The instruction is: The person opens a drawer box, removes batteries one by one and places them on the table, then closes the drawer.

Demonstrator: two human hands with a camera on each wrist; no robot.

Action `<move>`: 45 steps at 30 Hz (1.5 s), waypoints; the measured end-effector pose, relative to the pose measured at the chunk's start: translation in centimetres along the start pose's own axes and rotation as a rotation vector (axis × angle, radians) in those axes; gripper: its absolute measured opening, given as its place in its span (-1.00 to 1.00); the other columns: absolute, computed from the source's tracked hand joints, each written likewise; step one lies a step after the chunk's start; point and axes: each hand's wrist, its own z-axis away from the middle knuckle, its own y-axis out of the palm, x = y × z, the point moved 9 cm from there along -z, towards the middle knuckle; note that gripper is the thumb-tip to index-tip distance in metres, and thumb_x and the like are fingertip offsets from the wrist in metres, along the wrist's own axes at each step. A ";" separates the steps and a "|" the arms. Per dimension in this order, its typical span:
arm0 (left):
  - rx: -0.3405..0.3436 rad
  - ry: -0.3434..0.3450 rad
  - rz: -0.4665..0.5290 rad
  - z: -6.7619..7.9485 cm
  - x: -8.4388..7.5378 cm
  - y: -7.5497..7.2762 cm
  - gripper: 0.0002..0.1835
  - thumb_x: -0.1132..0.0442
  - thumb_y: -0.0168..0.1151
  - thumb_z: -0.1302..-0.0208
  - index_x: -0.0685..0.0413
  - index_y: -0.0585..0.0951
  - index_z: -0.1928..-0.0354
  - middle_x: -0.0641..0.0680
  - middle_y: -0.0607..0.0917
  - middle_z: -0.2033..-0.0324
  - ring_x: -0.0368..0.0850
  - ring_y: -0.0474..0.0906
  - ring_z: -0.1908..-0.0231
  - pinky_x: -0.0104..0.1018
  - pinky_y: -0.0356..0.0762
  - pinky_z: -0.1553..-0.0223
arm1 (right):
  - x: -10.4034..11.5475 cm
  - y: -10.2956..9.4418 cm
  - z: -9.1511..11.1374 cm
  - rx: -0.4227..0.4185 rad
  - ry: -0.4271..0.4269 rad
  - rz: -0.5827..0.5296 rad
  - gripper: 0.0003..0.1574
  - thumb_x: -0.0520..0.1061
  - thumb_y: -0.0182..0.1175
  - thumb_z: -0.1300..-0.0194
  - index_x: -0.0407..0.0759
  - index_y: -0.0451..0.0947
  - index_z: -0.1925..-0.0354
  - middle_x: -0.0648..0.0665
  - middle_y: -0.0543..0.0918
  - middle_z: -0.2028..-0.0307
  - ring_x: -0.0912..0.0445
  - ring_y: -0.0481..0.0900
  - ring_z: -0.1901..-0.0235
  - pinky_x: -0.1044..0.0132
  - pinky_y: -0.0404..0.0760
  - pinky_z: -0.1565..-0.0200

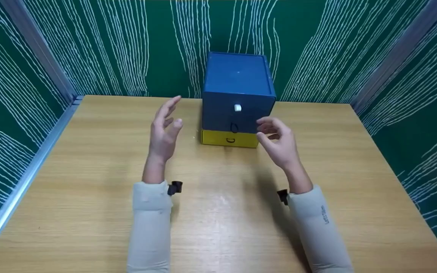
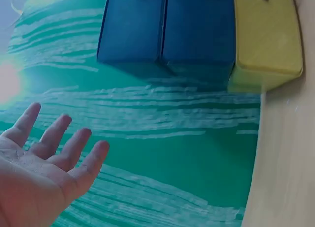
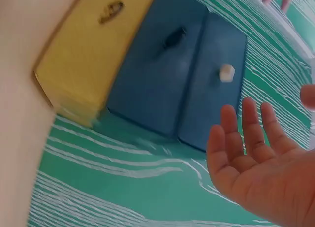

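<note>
A stack of drawers stands at the far side of the table, with two blue drawers [image 3: 152,64] above a yellow drawer [image 1: 218,138]. The top one has a white knob [image 1: 238,108]; the middle one carries a dark handle [image 3: 175,37], and the yellow one a dark loop handle [image 1: 230,140]. To the left of the stack my left hand [image 1: 162,132] is raised, fingers loosely extended and holding nothing. My right hand [image 1: 279,142] hovers near the stack's front right corner, its fingers gently bent, palm bare in the right wrist view.
The wooden table [image 1: 218,212] runs up to a green wall [image 1: 169,49] with white wavy lines. Similar panels rise at both sides, and a metal rail [image 1: 29,178] follows the left edge.
</note>
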 end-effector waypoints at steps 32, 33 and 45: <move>0.128 -0.258 0.089 -9.0 5.0 8.7 -0.63 0.14 -0.26 -0.31 -0.12 0.35 -0.13 -0.15 0.29 -0.20 -0.27 0.16 -0.18 -0.25 0.07 -0.20 | 0.4 5.1 -3.4 -0.026 0.184 -0.365 -0.66 -0.24 0.01 -0.14 -0.33 0.32 0.08 -0.20 0.49 0.35 -0.25 0.48 0.38 0.34 0.47 0.57; 0.129 -0.262 0.076 -8.8 4.9 8.7 -0.63 0.16 -0.28 -0.32 -0.12 0.35 -0.12 -0.14 0.28 -0.20 -0.26 0.16 -0.18 -0.24 0.06 -0.20 | 0.3 5.1 -3.4 -0.036 0.187 -0.372 -0.67 -0.23 0.01 -0.14 -0.34 0.34 0.09 -0.19 0.50 0.37 -0.26 0.49 0.39 0.33 0.48 0.58; 0.164 -0.355 0.112 -7.9 4.4 8.7 -0.63 0.16 -0.34 -0.32 -0.21 0.31 -0.11 -0.17 0.19 -0.24 -0.16 0.10 -0.20 -0.07 0.01 -0.21 | -0.6 5.2 -4.1 -0.165 0.241 -0.406 -0.77 -0.08 0.05 -0.20 -0.25 0.46 0.29 -0.29 0.54 0.40 -0.15 0.54 0.53 0.16 0.52 0.49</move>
